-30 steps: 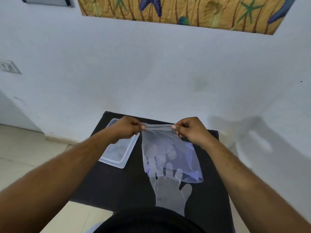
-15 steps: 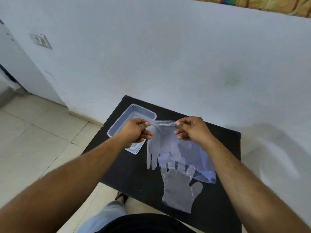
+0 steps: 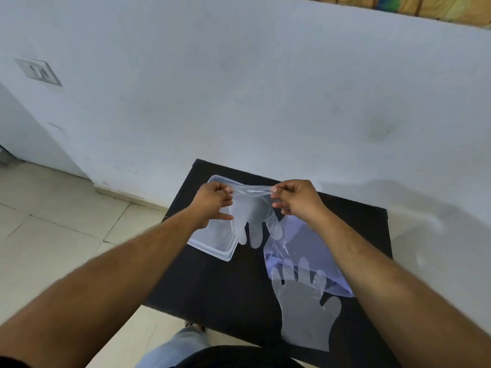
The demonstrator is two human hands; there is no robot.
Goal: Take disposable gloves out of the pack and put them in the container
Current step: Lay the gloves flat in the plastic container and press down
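A clear disposable glove hangs fingers-down in the air, stretched at its cuff between my left hand and my right hand, both pinching it. It hangs over the near right corner of the clear plastic container, which sits on the left of the black table. The bluish plastic pack lies flat on the table under my right forearm. A second clear glove lies flat near the table's front edge, its fingers overlapping the pack.
The small table stands against a white wall. Tiled floor lies to the left and in front. My leg and foot show below the table's front edge. A wall switch is at upper left.
The glove has come up and left, out of the pack, and now hangs over the container's corner. The pack has dropped flat on the table. The camera view has tilted down and left.
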